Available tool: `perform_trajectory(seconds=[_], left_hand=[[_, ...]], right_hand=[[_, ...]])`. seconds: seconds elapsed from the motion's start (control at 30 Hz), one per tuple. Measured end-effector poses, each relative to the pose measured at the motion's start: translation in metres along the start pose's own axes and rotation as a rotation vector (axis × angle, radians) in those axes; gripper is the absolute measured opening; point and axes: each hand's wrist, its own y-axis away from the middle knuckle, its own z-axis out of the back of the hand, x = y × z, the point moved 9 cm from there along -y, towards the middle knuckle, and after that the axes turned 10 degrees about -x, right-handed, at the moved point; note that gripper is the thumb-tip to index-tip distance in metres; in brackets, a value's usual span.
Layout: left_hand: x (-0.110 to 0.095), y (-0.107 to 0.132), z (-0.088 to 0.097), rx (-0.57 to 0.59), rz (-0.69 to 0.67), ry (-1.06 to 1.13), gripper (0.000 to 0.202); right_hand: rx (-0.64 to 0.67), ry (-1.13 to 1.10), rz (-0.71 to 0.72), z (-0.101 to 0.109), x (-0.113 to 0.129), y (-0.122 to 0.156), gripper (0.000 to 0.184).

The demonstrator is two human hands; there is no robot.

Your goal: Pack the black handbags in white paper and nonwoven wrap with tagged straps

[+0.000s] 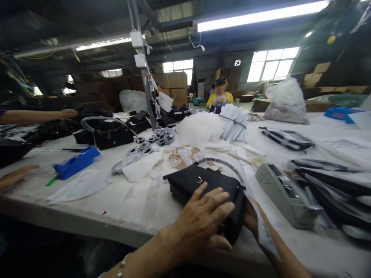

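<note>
A black handbag (185, 183) with a gold-coloured clasp lies on the white table in front of me. Its wrapped handle (232, 168) curves up behind it. Across the front of the bag rests my left hand (203, 216), fingers stretched out and apart, with the thumb lower down. My right hand (252, 218) is at the bag's right end; the bag and a pale strip (265, 231) along the wrist hide most of its fingers. Just right of that hand stands a grey tape dispenser (285, 197).
Wrapped black straps (333, 193) lie at right. Behind the bag are a pile of small tags (185, 155), grey rolls (162, 137) and white wrapping (199, 125). A blue tape dispenser (78, 162) stands left, near another person's hand (17, 175). A co-worker (220, 96) is across the table.
</note>
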Motion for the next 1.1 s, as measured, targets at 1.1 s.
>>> perform_trajectory(seconds=[1.1], left_hand=[[0.075,0.085,-0.03,-0.129,0.263,-0.247,0.065]], right_hand=[[1.024,0.842,0.36,-0.142,0.063,-0.013,0.018]])
